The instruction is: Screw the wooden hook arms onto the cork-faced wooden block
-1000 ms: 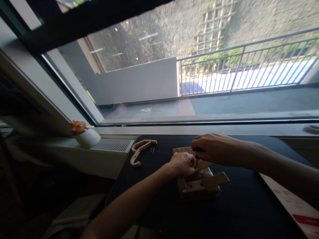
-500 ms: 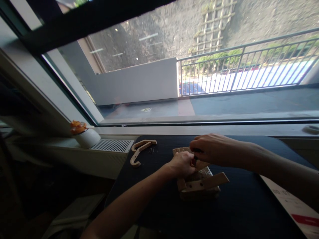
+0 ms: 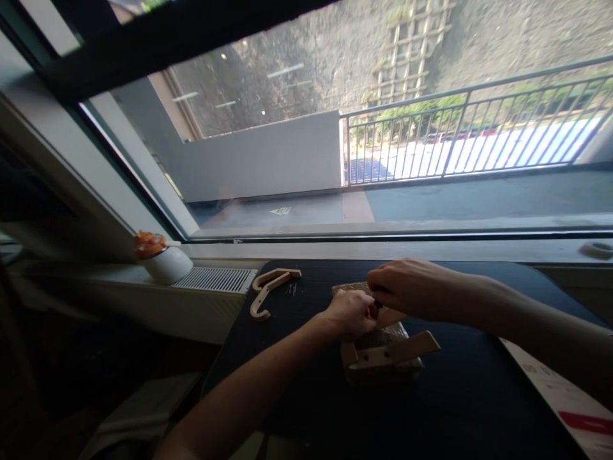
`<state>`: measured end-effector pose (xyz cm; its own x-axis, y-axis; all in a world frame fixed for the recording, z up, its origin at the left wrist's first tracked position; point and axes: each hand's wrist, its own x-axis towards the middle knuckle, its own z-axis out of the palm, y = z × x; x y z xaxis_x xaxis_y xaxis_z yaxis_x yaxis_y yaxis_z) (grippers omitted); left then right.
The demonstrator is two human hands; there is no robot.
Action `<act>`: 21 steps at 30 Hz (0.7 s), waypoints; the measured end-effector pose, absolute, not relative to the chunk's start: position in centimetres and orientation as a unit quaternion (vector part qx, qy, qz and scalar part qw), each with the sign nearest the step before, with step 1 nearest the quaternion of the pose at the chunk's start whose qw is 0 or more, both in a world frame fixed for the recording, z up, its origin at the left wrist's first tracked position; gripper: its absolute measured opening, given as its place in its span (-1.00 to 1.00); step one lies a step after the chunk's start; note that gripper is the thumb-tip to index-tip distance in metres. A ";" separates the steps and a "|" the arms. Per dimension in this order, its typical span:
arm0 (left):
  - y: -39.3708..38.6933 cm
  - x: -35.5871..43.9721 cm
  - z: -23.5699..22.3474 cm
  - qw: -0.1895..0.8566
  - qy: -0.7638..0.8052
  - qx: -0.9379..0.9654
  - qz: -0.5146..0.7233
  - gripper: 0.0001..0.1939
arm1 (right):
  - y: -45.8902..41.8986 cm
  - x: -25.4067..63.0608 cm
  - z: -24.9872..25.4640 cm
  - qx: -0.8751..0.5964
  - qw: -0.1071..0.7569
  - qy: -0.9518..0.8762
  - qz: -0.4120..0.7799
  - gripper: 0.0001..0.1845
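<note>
On the dark table (image 3: 306, 396) lies a brown block in shiny clear wrapping (image 3: 396, 332). A wooden hook with dark holes or screw heads (image 3: 414, 348) sits across its near end. My left hand (image 3: 353, 313) is closed at the block's middle, pressing on a second wooden hook (image 3: 390, 317) that is mostly covered. Just above it, my right hand (image 3: 400, 284) is closed around a dark-handled tool (image 3: 378, 305), seemingly a screwdriver; its tip is hidden between the hands. Two loose wooden hooks (image 3: 262, 301) and several small screws (image 3: 292, 289) lie to the left.
A flat printed carton (image 3: 550, 390) is at the right edge. Left of the table, a white pot with orange flowers (image 3: 165, 262) stands on a vented ledge (image 3: 215, 280). A large window with a sill (image 3: 335, 249) runs behind the table.
My right hand has turned slightly and shifted a little to the right over the block. My left hand stays almost in place, and the loose hooks and screws lie as before.
</note>
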<state>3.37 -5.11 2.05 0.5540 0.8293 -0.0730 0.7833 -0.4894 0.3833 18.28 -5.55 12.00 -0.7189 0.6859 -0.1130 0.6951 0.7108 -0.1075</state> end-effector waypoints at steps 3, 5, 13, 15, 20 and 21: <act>-5.2 3.4 2.0 0.189 0.465 0.863 0.064 -0.85 | -5.5 18.4 11.6 0.378 0.029 0.923 -0.063 -0.75; -5.2 3.4 2.1 0.193 0.466 0.862 0.060 -0.84 | -5.5 18.4 11.5 0.378 0.025 0.924 -0.055 -0.75; -5.2 3.5 1.9 0.186 0.482 0.854 0.063 -0.81 | -6.2 18.2 13.0 0.388 0.045 0.918 -0.074 -0.85; -5.2 3.5 1.9 0.191 0.479 0.855 0.061 -0.80 | -6.2 18.2 12.9 0.393 0.046 0.916 -0.060 -0.85; -5.1 3.5 1.7 0.176 0.470 0.864 0.050 -0.78 | -5.8 18.2 12.0 0.404 0.023 0.915 -0.004 -0.74; -5.1 3.4 1.7 0.173 0.469 0.865 0.051 -0.78 | -5.7 18.3 11.9 0.405 0.020 0.914 -0.002 -0.73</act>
<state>3.43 -5.12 1.70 0.5548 0.8287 -0.0741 0.7935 -0.5002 0.3467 18.28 -5.73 11.93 -0.6711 0.7404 -0.0381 0.7405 0.6719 0.0135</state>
